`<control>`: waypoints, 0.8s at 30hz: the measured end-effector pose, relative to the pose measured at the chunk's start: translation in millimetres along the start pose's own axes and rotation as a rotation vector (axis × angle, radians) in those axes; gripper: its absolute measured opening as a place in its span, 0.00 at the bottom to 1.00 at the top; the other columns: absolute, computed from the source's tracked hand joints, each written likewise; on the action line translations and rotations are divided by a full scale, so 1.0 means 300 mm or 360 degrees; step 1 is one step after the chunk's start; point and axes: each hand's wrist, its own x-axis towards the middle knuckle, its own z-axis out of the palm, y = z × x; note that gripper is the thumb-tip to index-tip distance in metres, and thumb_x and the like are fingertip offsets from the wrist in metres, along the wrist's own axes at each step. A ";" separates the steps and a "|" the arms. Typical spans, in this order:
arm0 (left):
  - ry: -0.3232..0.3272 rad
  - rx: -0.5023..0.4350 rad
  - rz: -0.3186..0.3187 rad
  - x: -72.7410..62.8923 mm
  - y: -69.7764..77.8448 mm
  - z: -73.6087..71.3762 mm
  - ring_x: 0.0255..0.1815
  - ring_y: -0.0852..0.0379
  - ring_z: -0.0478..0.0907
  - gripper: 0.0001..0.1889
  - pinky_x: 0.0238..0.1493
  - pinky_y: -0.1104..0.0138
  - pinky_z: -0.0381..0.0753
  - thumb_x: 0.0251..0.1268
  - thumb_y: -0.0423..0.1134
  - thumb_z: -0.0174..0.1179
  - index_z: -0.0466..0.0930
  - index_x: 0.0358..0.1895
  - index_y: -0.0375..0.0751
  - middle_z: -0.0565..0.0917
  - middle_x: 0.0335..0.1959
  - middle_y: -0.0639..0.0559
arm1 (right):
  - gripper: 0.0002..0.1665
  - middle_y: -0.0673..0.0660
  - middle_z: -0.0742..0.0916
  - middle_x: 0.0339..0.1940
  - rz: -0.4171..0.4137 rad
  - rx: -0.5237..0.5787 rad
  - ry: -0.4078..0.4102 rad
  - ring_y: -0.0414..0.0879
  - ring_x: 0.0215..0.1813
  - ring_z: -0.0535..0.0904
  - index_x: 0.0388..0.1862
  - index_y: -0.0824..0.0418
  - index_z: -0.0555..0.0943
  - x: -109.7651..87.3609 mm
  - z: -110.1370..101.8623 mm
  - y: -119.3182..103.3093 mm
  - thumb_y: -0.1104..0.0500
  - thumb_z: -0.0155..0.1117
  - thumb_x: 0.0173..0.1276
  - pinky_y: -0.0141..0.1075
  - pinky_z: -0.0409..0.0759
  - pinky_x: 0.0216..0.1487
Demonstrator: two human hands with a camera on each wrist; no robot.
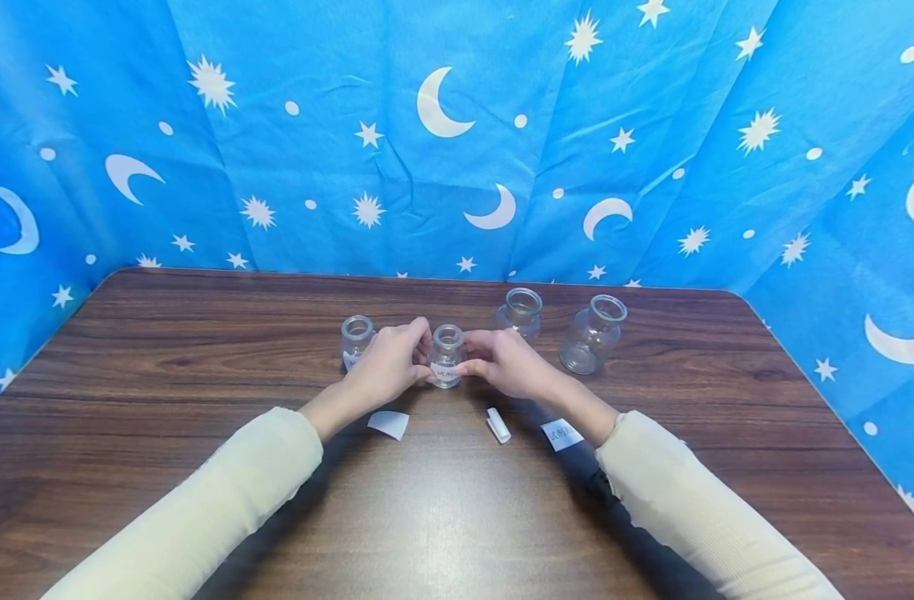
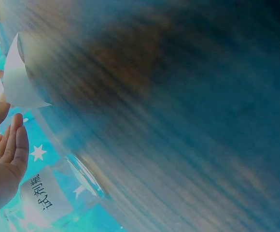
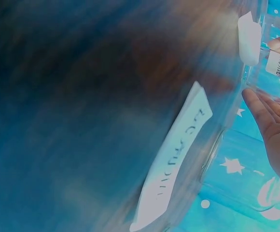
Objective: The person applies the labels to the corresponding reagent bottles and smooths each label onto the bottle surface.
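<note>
Both hands are at a small clear glass jar standing upright near the middle of the table. A white label with handwritten characters lies across its front, and its writing also shows in the right wrist view. My left hand holds the jar from the left, thumb on the label's left end. From the other side my right hand grips it, thumb at the label's right end. Just left of my left hand stands a second small jar, partly hidden; its written label shows in the left wrist view.
Two larger glass jars stand at the right, one partly behind my right hand, the other farther right. In front lie a curled white paper piece, a small folded white strip and a written paper label near my right forearm.
</note>
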 end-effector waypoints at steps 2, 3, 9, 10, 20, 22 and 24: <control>0.0001 -0.0006 0.0006 0.000 -0.003 0.001 0.32 0.57 0.78 0.18 0.32 0.68 0.76 0.44 0.32 0.70 0.69 0.35 0.40 0.78 0.29 0.51 | 0.15 0.58 0.86 0.36 0.0004 -0.0001 -0.0002 0.44 0.39 0.82 0.43 0.67 0.79 0.000 0.000 -0.002 0.62 0.65 0.58 0.34 0.78 0.39; 0.0003 -0.0008 0.0013 0.000 -0.005 0.000 0.32 0.56 0.78 0.18 0.32 0.68 0.76 0.44 0.32 0.70 0.69 0.35 0.40 0.78 0.29 0.51 | 0.15 0.58 0.86 0.36 0.0007 -0.0002 -0.0002 0.44 0.39 0.82 0.43 0.67 0.79 0.000 0.000 -0.002 0.62 0.65 0.58 0.34 0.78 0.39; 0.0007 -0.0015 0.0043 0.000 -0.012 -0.001 0.32 0.57 0.78 0.17 0.33 0.68 0.77 0.44 0.31 0.70 0.70 0.34 0.41 0.78 0.29 0.51 | 0.15 0.58 0.86 0.36 0.0021 -0.0006 -0.0006 0.44 0.40 0.81 0.43 0.67 0.79 -0.003 0.002 -0.003 0.63 0.66 0.57 0.35 0.77 0.41; 0.0011 -0.0020 0.0048 0.001 -0.014 0.000 0.32 0.57 0.79 0.17 0.34 0.68 0.77 0.44 0.31 0.70 0.70 0.34 0.41 0.79 0.29 0.51 | 0.15 0.58 0.86 0.36 0.0020 -0.0002 -0.0004 0.45 0.40 0.81 0.43 0.67 0.79 -0.003 0.003 -0.003 0.63 0.66 0.57 0.35 0.77 0.41; 0.0018 -0.0128 0.0109 0.003 -0.024 -0.011 0.32 0.56 0.81 0.13 0.34 0.68 0.78 0.43 0.30 0.69 0.73 0.30 0.38 0.82 0.29 0.48 | 0.14 0.58 0.86 0.36 -0.0020 -0.0021 0.0002 0.45 0.40 0.81 0.42 0.67 0.79 -0.006 0.003 -0.006 0.63 0.66 0.57 0.35 0.77 0.41; 0.0001 -0.0142 0.0103 0.003 -0.022 -0.017 0.32 0.55 0.81 0.12 0.34 0.68 0.78 0.45 0.30 0.68 0.73 0.30 0.38 0.83 0.29 0.48 | 0.14 0.58 0.86 0.36 -0.0023 -0.0019 0.0001 0.44 0.40 0.81 0.42 0.67 0.79 -0.005 0.002 -0.005 0.63 0.66 0.57 0.35 0.77 0.41; -0.0010 -0.0152 0.0095 0.004 -0.021 -0.022 0.32 0.56 0.81 0.11 0.34 0.68 0.78 0.46 0.31 0.68 0.74 0.30 0.38 0.83 0.28 0.48 | 0.14 0.57 0.86 0.36 -0.0026 -0.0016 -0.0001 0.44 0.40 0.81 0.42 0.67 0.79 -0.006 0.002 -0.003 0.63 0.65 0.57 0.35 0.77 0.40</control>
